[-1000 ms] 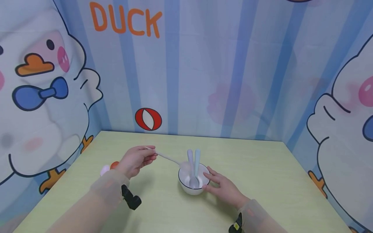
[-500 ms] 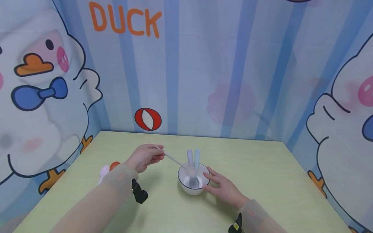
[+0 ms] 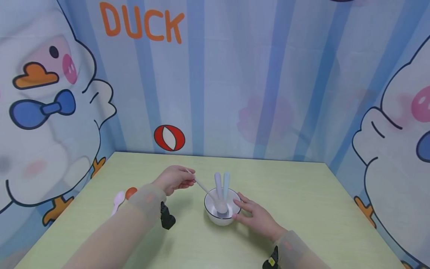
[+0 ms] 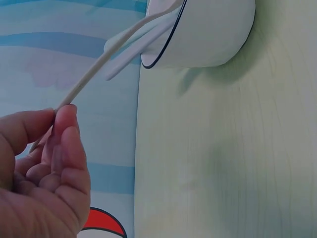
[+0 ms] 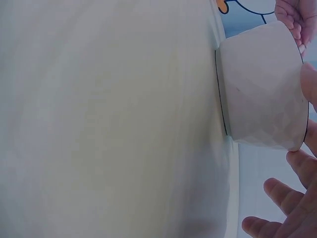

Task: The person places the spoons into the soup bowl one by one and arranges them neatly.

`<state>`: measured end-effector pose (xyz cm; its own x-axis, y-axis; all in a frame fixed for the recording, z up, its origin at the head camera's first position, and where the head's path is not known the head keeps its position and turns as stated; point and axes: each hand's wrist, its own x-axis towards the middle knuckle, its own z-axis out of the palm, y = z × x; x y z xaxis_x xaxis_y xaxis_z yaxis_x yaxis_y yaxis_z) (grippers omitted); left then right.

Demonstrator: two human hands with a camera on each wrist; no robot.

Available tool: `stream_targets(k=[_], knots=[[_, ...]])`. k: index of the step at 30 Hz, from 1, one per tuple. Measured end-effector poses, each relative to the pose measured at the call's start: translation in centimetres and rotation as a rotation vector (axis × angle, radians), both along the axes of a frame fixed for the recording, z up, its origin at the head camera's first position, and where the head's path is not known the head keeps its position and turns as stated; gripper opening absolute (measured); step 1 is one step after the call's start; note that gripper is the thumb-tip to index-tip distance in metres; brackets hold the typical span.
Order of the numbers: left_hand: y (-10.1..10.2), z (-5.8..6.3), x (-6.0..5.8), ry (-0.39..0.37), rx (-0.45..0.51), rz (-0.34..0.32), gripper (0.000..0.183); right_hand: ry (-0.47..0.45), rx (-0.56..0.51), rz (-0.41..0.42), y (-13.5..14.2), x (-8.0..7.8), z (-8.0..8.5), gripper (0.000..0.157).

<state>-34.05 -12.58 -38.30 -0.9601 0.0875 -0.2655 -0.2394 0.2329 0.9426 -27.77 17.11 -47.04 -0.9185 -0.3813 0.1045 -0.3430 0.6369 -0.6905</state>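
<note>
A white bowl [image 3: 220, 221] with a dark rim stands on the table. Out of it lean a lilac spoon [image 3: 218, 181] and a light blue spoon [image 3: 226, 181], handles up. My left hand [image 3: 176, 178] pinches the thin handle of a pale spoon [image 4: 94, 68] between thumb and index finger. That spoon slants down to the right, its head inside the bowl over the other two. At the bowl's right side, my right hand [image 3: 258, 218] holds the rim with thumb and fingertips; its outer fingers are spread apart in the right wrist view.
Left of the left forearm lie a pinkish spoon [image 3: 117, 200] and an orange rounded thing [image 3: 131, 192], both partly hidden by the sleeve. The pale green-yellow table [image 3: 289, 186] ends at a printed duck curtain [image 3: 228, 93] behind.
My left hand has moved right, bringing the pale spoon's head deeper and lower into the bowl. The right hand and the bowl have stayed put.
</note>
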Motion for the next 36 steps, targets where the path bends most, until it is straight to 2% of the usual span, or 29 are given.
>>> stream_targets(k=[9,17,22,26,30,36], knots=[[1.0,-0.2,-0.3,0.005,-0.092,-0.059,0.029,0.008,0.003,0.000,0.0,0.0,0.0,0.065],[1.8,-0.5,-0.3,0.016,-0.164,-0.083,0.032,-0.002,0.007,-0.004,0.0,0.0,-0.1,0.064],[2.5,-0.9,-0.5,0.030,-0.138,-0.055,0.030,-0.005,0.009,-0.008,0.0,-0.1,-0.2,0.063],[3.1,-1.6,-1.0,0.030,-0.078,-0.012,0.026,-0.003,0.006,-0.009,0.1,-0.1,-0.2,0.062],[3.7,-2.2,-1.3,0.011,-0.025,0.038,0.025,-0.006,-0.001,-0.003,0.1,-0.1,-0.2,0.064],[4.3,-2.7,-1.5,-0.005,0.010,0.074,0.027,0.004,0.000,0.002,0.1,-0.1,-0.3,0.064]])
